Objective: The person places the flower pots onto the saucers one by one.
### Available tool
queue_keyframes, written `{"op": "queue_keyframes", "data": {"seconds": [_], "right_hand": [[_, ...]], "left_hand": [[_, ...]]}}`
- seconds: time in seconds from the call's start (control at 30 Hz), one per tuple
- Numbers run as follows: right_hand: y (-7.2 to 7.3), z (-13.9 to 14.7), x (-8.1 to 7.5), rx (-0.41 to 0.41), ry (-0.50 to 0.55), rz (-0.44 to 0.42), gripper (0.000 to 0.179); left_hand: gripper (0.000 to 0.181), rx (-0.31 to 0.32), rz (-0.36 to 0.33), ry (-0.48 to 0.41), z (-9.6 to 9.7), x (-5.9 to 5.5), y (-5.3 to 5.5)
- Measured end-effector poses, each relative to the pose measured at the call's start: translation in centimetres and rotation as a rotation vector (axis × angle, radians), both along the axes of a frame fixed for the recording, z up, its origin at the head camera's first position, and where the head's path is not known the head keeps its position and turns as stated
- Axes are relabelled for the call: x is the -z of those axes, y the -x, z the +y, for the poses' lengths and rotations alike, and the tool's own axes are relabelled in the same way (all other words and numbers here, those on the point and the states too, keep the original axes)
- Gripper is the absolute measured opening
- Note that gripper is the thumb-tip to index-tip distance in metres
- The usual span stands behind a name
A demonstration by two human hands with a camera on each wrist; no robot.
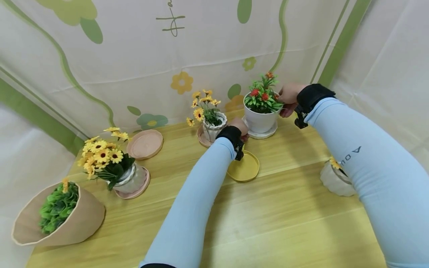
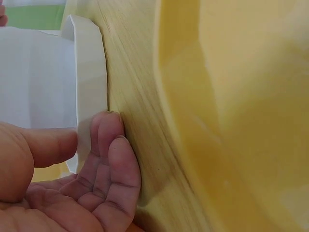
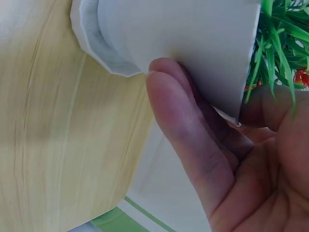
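Note:
A white flowerpot (image 1: 261,119) with red flowers and green leaves stands upright on a white saucer (image 1: 264,134) at the back of the table. My right hand (image 1: 290,97) holds the pot by its rim, the thumb at the leaves and the fingers (image 3: 178,116) along the outer wall. On the near left side, my left hand (image 1: 242,127) pinches the saucer's edge, thumb (image 2: 53,145) on the rim and fingertips low against the outside. Just below this hand lies a yellow saucer (image 1: 246,169).
Left of the left hand, a ribbed pot (image 1: 214,128) of yellow flowers stands on a pink saucer. Further left are a bare pink saucer (image 1: 145,143), another yellow-flowered pot (image 1: 129,180) and a beige planter (image 1: 83,219). A whitish pot (image 1: 335,182) sits beneath the right forearm.

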State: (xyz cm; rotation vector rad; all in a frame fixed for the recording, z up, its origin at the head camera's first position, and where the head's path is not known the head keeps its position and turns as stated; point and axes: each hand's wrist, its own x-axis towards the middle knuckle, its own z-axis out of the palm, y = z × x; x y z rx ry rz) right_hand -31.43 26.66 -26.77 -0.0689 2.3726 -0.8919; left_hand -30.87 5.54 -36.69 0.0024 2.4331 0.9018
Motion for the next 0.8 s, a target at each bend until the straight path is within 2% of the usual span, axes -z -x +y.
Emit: {"op": "queue_keyframes", "data": {"seconds": [0.2,0.47,0.6,0.8], "right_hand": [[-0.2,0.6,0.5,0.026,-0.003,0.009,0.04],[0.6,1.7,1.0,0.036,0.012,-0.018,0.049],[0.7,2.5,0.2,0.027,0.023,-0.027,0.057],[0.0,2.9,-2.4,-0.012,0.029,-0.028,0.056]], "left_hand": [[0.039,0.011,0.012,-0.011,0.2,0.7,0.4],[0.037,-0.004,-0.012,-0.013,0.3,1.8,1.1],[0.035,-0.016,-0.018,-0.025,0.3,1.8,1.2],[0.03,-0.034,0.005,-0.028,-0.1,1.7,1.1]]}}
